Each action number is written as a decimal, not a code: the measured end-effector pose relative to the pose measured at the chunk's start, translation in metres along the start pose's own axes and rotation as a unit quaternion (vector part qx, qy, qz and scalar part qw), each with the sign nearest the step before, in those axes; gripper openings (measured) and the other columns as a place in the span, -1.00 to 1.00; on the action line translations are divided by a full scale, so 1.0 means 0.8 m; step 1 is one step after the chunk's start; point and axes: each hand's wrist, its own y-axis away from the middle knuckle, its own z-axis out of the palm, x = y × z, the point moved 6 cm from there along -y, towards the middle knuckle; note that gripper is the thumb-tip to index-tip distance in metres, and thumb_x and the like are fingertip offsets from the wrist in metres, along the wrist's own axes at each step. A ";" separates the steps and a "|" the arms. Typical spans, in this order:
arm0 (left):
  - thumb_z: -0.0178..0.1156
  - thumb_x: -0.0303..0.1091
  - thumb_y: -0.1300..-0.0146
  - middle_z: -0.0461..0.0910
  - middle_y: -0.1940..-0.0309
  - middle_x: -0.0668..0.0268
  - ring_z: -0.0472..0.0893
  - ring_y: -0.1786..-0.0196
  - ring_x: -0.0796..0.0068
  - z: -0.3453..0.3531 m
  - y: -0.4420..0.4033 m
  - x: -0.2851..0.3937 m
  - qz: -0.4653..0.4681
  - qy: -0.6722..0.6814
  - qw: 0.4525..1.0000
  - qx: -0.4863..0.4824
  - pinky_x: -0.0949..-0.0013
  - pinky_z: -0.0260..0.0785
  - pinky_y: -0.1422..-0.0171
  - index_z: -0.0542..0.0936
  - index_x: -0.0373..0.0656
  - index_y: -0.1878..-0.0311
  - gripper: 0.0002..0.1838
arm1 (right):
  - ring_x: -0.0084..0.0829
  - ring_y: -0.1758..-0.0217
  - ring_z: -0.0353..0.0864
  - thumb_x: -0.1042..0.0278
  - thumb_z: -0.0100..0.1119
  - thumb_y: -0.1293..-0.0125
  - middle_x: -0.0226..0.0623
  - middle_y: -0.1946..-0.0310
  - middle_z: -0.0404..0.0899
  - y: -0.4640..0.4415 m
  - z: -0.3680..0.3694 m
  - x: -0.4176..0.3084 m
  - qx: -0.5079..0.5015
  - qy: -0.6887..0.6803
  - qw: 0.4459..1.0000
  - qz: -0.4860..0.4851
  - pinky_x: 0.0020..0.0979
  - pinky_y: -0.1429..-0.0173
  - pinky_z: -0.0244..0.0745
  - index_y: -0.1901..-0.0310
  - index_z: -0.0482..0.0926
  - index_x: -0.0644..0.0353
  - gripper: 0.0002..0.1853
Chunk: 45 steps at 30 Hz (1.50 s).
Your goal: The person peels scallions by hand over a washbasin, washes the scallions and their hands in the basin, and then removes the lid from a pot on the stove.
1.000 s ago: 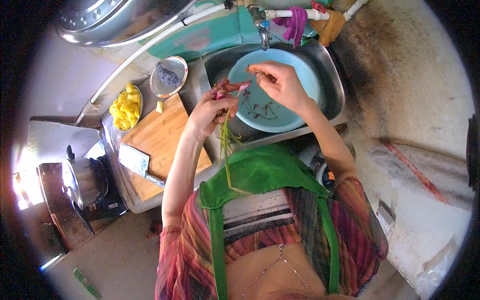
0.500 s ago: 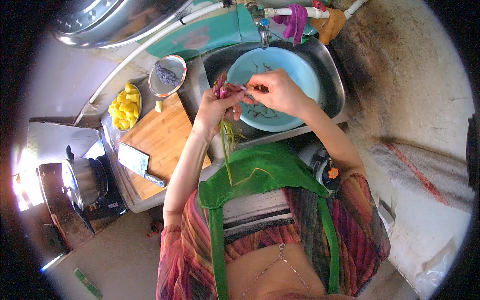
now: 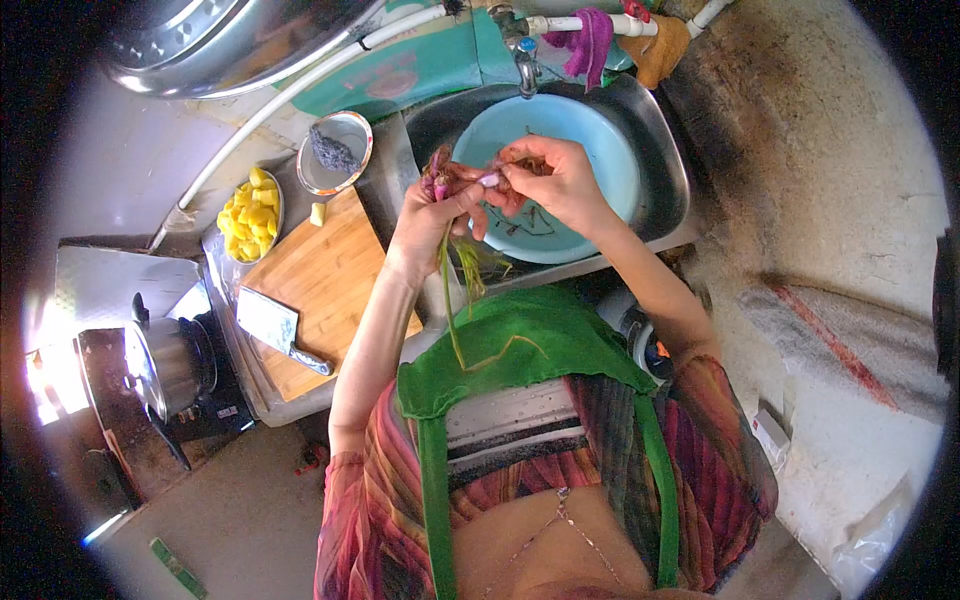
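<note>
My left hand (image 3: 430,222) is closed around a small bunch of red-skinned spring onions (image 3: 440,186). Their purplish bulbs point up past my fingers, and the thin green stalks (image 3: 466,262) hang below toward the green apron. One pale bulb (image 3: 489,181) shows between my two hands. My right hand (image 3: 556,180) pinches at that bulb, with brownish skin or roots at its fingertips. Both hands are over the left part of a light blue basin (image 3: 612,160), where dark thin scraps lie in the bottom.
The basin sits in a metal sink (image 3: 672,150) under a tap (image 3: 527,70). To the left are a cutting board (image 3: 345,270) with a cleaver (image 3: 270,318), a plate of yellow chunks (image 3: 248,218) and a bowl (image 3: 365,170) with a grey scourer. A pot (image 3: 165,365) stands at far left.
My right hand has shifted slightly and its fingers have turned at the bulb. More of the pale bulb shows now, and the hanging green stalks have swung a little.
</note>
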 end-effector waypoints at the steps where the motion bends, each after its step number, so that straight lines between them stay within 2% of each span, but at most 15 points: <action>1: 0.16 -0.38 -0.18 0.63 0.42 0.25 0.48 0.62 0.59 0.001 0.001 0.002 0.002 -0.001 1.000 0.000 0.61 0.08 0.60 0.57 -0.23 0.16 -0.81 | -0.56 0.46 0.57 0.57 0.08 -0.19 -0.27 0.40 0.56 0.001 -0.001 0.003 -0.001 0.000 1.000 -0.002 -0.57 0.42 0.50 0.25 0.48 0.41 -0.88; 4: 0.15 -0.37 -0.19 0.62 0.44 0.25 0.48 0.63 0.59 0.004 0.004 0.008 0.006 0.003 1.000 0.015 0.61 0.09 0.62 0.56 -0.24 0.18 -0.82 | -0.55 0.43 0.57 0.58 0.08 -0.18 -0.25 0.35 0.55 0.005 -0.004 0.008 0.009 -0.001 1.000 -0.002 -0.58 0.40 0.52 0.22 0.48 0.44 -0.86; 6: 0.14 -0.38 -0.20 0.62 0.46 0.26 0.47 0.66 0.60 0.005 0.005 0.013 0.031 -0.025 0.999 0.031 0.61 0.10 0.65 0.55 -0.25 0.19 -0.84 | -0.57 0.46 0.56 0.58 0.10 -0.18 -0.28 0.39 0.56 0.008 -0.001 -0.006 0.014 0.183 0.980 -0.079 -0.57 0.40 0.50 0.22 0.50 0.42 -0.86; 10: 0.14 -0.41 -0.20 0.61 0.47 0.25 0.46 0.67 0.61 0.006 0.003 0.016 0.053 -0.067 0.995 0.050 0.61 0.10 0.67 0.55 -0.26 0.21 -0.86 | -0.60 0.50 0.55 0.58 0.11 -0.17 -0.33 0.46 0.56 0.007 0.004 -0.019 0.011 0.271 0.957 -0.100 -0.58 0.42 0.47 0.26 0.52 0.39 -0.89; 12: 0.14 -0.43 -0.20 0.61 0.48 0.25 0.47 0.67 0.61 0.005 0.004 0.016 0.048 -0.058 0.996 0.056 0.61 0.11 0.66 0.54 -0.26 0.23 -0.87 | -0.64 0.54 0.53 0.58 0.11 -0.17 -0.38 0.53 0.55 0.006 0.005 -0.018 0.000 0.253 0.964 -0.083 -0.60 0.46 0.43 0.31 0.53 0.37 -0.93; 18: 0.13 -0.44 -0.19 0.61 0.48 0.25 0.47 0.68 0.59 -0.001 0.005 0.014 0.042 -0.074 0.995 0.049 0.60 0.11 0.66 0.54 -0.27 0.24 -0.88 | -0.66 0.57 0.51 0.59 0.11 -0.16 -0.41 0.56 0.53 0.001 0.006 -0.004 -0.048 0.249 0.963 -0.085 -0.60 0.51 0.40 0.39 0.50 0.37 -0.97; 28: 0.14 -0.44 -0.18 0.61 0.48 0.25 0.47 0.67 0.58 -0.009 0.004 0.014 0.025 -0.077 0.996 0.033 0.59 0.10 0.63 0.57 -0.25 0.26 -0.89 | -0.64 0.63 0.48 0.59 0.11 -0.13 -0.41 0.57 0.50 0.004 0.016 -0.004 -0.017 0.189 0.978 -0.091 -0.60 0.57 0.38 0.39 0.47 0.35 -0.97; 30: 0.16 -0.39 -0.18 0.61 0.45 0.22 0.47 0.66 0.57 -0.009 0.003 0.010 0.013 -0.026 1.000 -0.010 0.58 0.10 0.63 0.55 -0.24 0.19 -0.83 | -0.63 0.66 0.46 0.56 0.10 -0.15 -0.36 0.56 0.51 0.004 0.014 0.003 -0.018 0.054 0.997 -0.043 -0.58 0.59 0.36 0.36 0.47 0.35 -0.95; 34: 0.17 -0.33 -0.19 0.61 0.44 0.19 0.46 0.66 0.56 -0.007 -0.002 0.005 -0.019 0.061 0.998 -0.027 0.58 0.10 0.63 0.50 -0.22 0.17 -0.79 | -0.59 0.70 0.44 0.52 0.09 -0.18 -0.30 0.56 0.52 0.000 0.010 0.002 -0.044 -0.041 0.998 -0.013 -0.56 0.61 0.35 0.31 0.49 0.34 -0.92; 36: 0.16 -0.29 -0.20 0.59 0.44 0.18 0.43 0.66 0.56 -0.003 -0.005 0.002 -0.006 0.139 0.990 -0.020 0.59 0.09 0.63 0.45 -0.19 0.19 -0.79 | -0.56 0.70 0.45 0.45 0.12 -0.16 -0.29 0.55 0.53 -0.003 0.009 0.016 -0.048 -0.117 0.991 0.045 -0.54 0.63 0.34 0.32 0.50 0.33 -0.88; 37: 0.15 -0.28 -0.22 0.55 0.51 0.24 0.35 0.69 0.60 0.001 -0.006 0.004 0.009 0.120 0.993 -0.015 0.60 0.04 0.65 0.44 -0.16 0.25 -0.82 | -0.56 0.70 0.45 0.45 0.12 -0.16 -0.29 0.55 0.53 -0.004 0.007 0.019 -0.048 -0.117 0.991 0.045 -0.54 0.63 0.34 0.32 0.50 0.33 -0.88; 39: 0.15 -0.27 -0.22 0.51 0.54 0.27 0.30 0.70 0.62 0.000 -0.006 0.000 0.001 0.125 0.992 -0.017 0.61 0.01 0.66 0.44 -0.16 0.25 -0.82 | -0.55 0.70 0.45 0.45 0.12 -0.16 -0.30 0.56 0.52 -0.006 0.009 0.025 -0.075 -0.229 0.968 0.072 -0.54 0.61 0.34 0.30 0.51 0.32 -0.87; 41: 0.14 -0.27 -0.23 0.48 0.57 0.30 0.25 0.70 0.65 -0.002 -0.005 -0.005 -0.008 0.129 0.991 -0.019 0.62 -0.02 0.67 0.44 -0.15 0.25 -0.83 | -0.55 0.69 0.45 0.46 0.10 -0.15 -0.31 0.57 0.52 -0.008 0.007 0.028 -0.056 -0.189 0.978 0.065 -0.54 0.60 0.34 0.30 0.52 0.31 -0.88; 43: 0.13 -0.27 -0.24 0.41 0.59 0.35 0.20 0.72 0.70 -0.002 -0.005 -0.014 -0.040 0.205 0.977 -0.030 0.64 -0.07 0.68 0.44 -0.15 0.22 -0.82 | -0.55 0.69 0.45 0.48 0.09 -0.15 -0.31 0.58 0.52 -0.010 0.006 0.031 -0.037 -0.148 0.987 0.056 -0.54 0.60 0.35 0.30 0.52 0.31 -0.89; 45: 0.12 -0.27 -0.24 0.38 0.60 0.38 0.17 0.73 0.72 -0.002 -0.005 -0.021 -0.057 0.243 0.968 -0.036 0.65 -0.10 0.69 0.43 -0.15 0.21 -0.82 | -0.58 0.67 0.43 0.54 0.06 -0.16 -0.31 0.54 0.51 -0.013 0.004 0.029 -0.005 -0.004 1.000 0.000 -0.56 0.61 0.32 0.20 0.50 0.34 -0.84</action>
